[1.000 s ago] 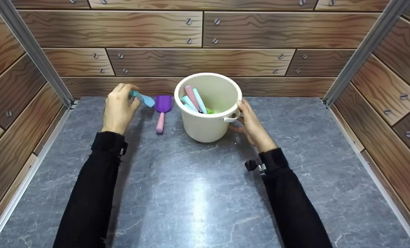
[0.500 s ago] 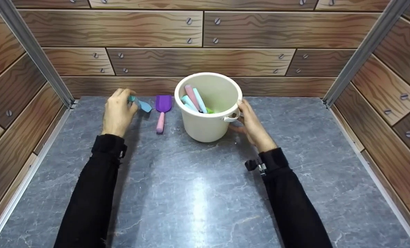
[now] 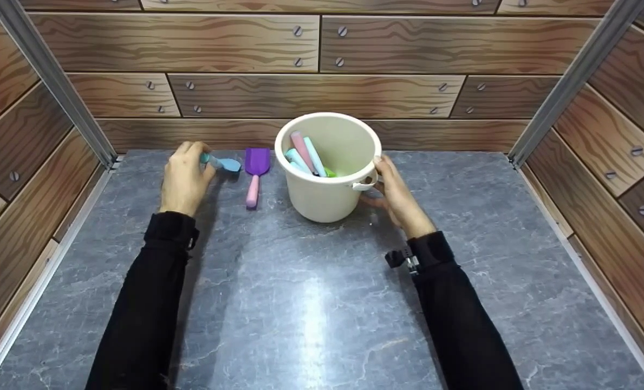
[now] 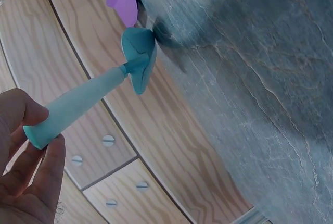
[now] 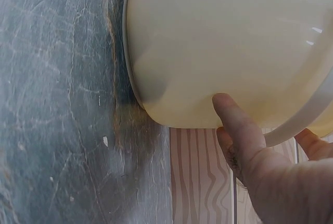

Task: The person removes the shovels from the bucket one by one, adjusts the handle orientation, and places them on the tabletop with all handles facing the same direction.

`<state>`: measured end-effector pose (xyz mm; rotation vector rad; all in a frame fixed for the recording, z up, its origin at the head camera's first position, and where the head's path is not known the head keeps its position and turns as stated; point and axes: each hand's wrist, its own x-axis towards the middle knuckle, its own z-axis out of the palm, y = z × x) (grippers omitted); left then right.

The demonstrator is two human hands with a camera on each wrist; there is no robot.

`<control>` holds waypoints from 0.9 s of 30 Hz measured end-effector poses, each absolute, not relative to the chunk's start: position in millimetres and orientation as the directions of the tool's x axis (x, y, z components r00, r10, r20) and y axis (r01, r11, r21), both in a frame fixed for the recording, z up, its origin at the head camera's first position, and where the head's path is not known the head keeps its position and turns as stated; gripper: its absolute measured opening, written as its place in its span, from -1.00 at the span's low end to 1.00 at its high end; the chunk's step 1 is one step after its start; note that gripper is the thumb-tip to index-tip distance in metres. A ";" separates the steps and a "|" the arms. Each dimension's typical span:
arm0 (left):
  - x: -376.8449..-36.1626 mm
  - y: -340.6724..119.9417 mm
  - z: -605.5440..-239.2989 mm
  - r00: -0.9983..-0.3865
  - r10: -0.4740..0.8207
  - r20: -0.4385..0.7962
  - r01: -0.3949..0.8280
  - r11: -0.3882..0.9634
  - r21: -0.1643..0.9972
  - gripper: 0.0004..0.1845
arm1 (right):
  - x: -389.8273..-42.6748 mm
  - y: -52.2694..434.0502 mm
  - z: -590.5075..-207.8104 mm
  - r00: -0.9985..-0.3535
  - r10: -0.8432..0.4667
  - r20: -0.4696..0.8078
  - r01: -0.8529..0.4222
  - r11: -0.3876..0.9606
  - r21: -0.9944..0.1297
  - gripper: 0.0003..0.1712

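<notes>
My left hand (image 3: 183,179) pinches the handle end of a light-blue toy shovel (image 4: 78,101) between thumb and fingers. The shovel's blade (image 3: 229,164) points right, low over the tabletop with its tip close to the surface. Just right of it lies a purple toy shovel (image 3: 257,161) with a pink handle, blade toward the back wall. A cream bucket (image 3: 324,203) stands upright at the back centre, holding several pink, light-blue and green pieces, mostly handles (image 3: 314,157). My right hand (image 3: 400,197) holds the bucket's right side, a digit at the rim and another against the outer wall (image 5: 218,41).
Wood-patterned panels (image 3: 235,43) close off the back and both sides, with grey metal posts (image 3: 571,76) at the corners. The grey marbled tabletop (image 3: 300,303) runs forward from the back wall. The bucket's white handle mount (image 3: 363,185) sits by my right hand.
My left hand has come down slightly with the light-blue shovel, and its blade has lowered and turned a little. The right hand and bucket have stayed put.
</notes>
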<state>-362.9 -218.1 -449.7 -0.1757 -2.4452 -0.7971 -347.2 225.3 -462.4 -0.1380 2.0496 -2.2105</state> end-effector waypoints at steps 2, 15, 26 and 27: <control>-362.2 -218.2 -450.1 -0.841 -0.039 0.539 0.284 0.816 0.503 -0.75 | -347.5 225.4 -462.6 -0.988 -0.152 -0.017 0.028 -0.072 -0.997 -0.15; -356.3 -220.0 -458.4 -0.904 -0.024 0.426 0.199 0.860 0.470 -0.75 | -347.3 225.2 -461.8 -0.990 -0.140 -0.023 0.033 -0.069 -0.997 -0.16; -357.1 -219.8 -466.8 -0.939 -0.026 0.343 0.138 0.884 0.446 -0.71 | -347.5 226.6 -462.3 -0.988 -0.150 -0.018 0.028 -0.064 -0.998 -0.14; -356.9 -219.4 -467.6 -0.941 -0.023 0.337 0.137 0.886 0.444 -0.70 | -347.6 226.7 -462.3 -0.988 -0.152 -0.016 0.026 -0.061 -0.998 -0.15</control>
